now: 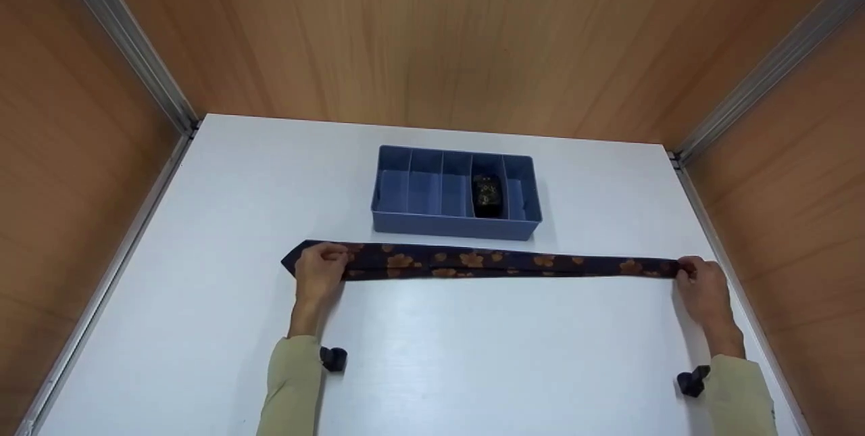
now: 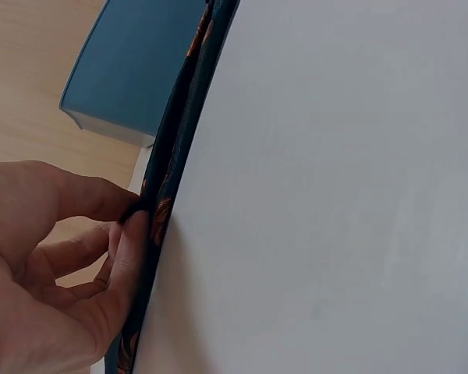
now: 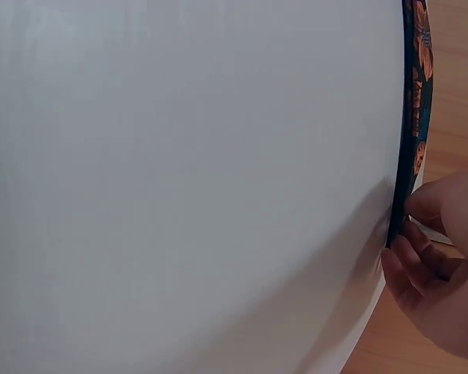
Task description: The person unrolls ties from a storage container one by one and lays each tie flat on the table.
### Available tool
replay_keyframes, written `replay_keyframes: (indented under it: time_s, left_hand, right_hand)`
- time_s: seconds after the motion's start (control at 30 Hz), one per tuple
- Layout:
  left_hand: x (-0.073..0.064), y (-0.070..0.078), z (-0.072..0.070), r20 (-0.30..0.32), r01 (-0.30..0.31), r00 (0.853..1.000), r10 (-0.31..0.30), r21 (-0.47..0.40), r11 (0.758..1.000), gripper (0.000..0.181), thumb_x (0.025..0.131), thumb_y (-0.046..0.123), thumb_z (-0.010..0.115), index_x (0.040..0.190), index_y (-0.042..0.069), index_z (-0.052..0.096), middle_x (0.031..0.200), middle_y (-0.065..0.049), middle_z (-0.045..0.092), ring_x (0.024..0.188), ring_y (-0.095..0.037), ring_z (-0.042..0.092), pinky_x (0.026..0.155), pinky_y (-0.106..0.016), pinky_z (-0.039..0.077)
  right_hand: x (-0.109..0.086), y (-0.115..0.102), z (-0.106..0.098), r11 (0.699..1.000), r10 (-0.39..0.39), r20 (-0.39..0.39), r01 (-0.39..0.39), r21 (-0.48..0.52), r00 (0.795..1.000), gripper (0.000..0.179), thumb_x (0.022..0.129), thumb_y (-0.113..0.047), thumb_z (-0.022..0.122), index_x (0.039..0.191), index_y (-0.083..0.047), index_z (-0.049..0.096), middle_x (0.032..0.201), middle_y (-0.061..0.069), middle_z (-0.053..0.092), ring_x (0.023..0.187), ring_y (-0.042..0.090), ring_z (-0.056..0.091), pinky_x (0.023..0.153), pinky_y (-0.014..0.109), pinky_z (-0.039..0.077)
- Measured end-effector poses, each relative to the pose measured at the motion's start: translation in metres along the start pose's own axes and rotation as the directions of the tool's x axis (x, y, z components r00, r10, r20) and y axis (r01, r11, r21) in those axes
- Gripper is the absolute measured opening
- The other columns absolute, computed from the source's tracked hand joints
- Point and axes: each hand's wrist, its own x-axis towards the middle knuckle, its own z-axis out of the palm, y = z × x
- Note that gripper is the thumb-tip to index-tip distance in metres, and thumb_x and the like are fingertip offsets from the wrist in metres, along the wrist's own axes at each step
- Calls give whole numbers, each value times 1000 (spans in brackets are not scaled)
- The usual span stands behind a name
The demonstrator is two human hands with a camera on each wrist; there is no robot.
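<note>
A dark navy necktie (image 1: 486,261) with orange flowers stretches straight from left to right over the white table in the head view. My left hand (image 1: 322,272) pinches it near its wide pointed end. In the left wrist view, thumb and forefinger of the left hand (image 2: 70,249) meet on the tie (image 2: 165,187). At the narrow end my right hand (image 1: 704,291) pinches the tie. The right wrist view shows that hand (image 3: 441,257) with its fingertips on the end of the tie (image 3: 415,117).
Behind the tie stands a blue tray (image 1: 453,225) with several compartments. A dark rolled item with gold specks (image 1: 487,196) sits in one of them, right of the middle. Wooden panels (image 1: 432,37) wall the white table (image 1: 473,355) at the back and sides.
</note>
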Motion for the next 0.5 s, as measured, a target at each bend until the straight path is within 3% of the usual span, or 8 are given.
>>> replay_keyframes:
  time_s: [0.2,0.5]
  left_hand:
    - [-2,0,0,10,9,1000,-9,-13,1000,14,97,5,66,105,-2,75,93,-15,74,80,-19,68,64,-21,49]
    - [-1,-4,3,-4,4,1000,-4,-14,1000,14,96,7,66,104,-1,75,94,-14,73,85,-22,68,67,-23,50]
  right_hand:
    - [4,-1,-4,997,73,64,-74,17,995,31,102,-5,52,126,15,57,113,34,55,105,45,57,83,47,45]
    - [8,-2,-6,994,105,93,-107,15,990,32,102,-4,51,126,17,57,114,35,57,102,41,56,76,34,44]
